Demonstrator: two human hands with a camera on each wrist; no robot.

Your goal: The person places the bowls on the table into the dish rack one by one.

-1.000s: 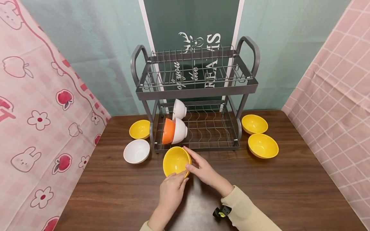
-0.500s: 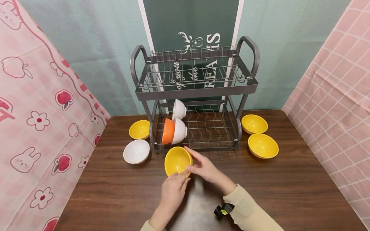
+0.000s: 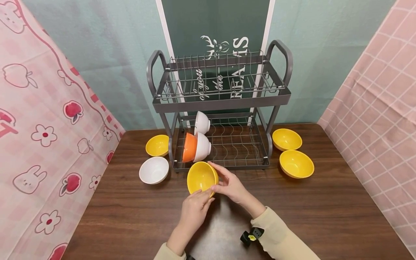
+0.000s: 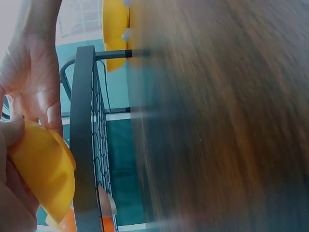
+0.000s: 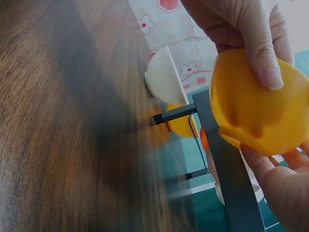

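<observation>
Both hands hold a yellow bowl (image 3: 201, 177), its inside tilted up toward the head camera, just before the rack's lower front rail. The left hand (image 3: 194, 209) grips the near rim, fingers over the edge; in the right wrist view the left thumb (image 5: 265, 63) presses on the outer wall. At the bowl's right side, the right hand (image 3: 232, 187) pinches the rim between thumb and fingers. The left wrist view shows the yellow bowl (image 4: 46, 166) between both hands. On the lower tier, an orange bowl (image 3: 189, 148) and white bowls (image 3: 203, 123) stand on edge at the left.
A grey two-tier dish rack (image 3: 221, 105) stands at the back of the wooden table (image 3: 130, 224). Left of it sit a yellow bowl (image 3: 157, 145) and a white bowl (image 3: 154, 170). Two yellow bowls (image 3: 296, 164) sit at its right. Curtains (image 3: 373, 108) enclose the sides.
The held yellow bowl has moved slightly right and toward the rack, both hands going with it. The other bowls and the rack stay in place.
</observation>
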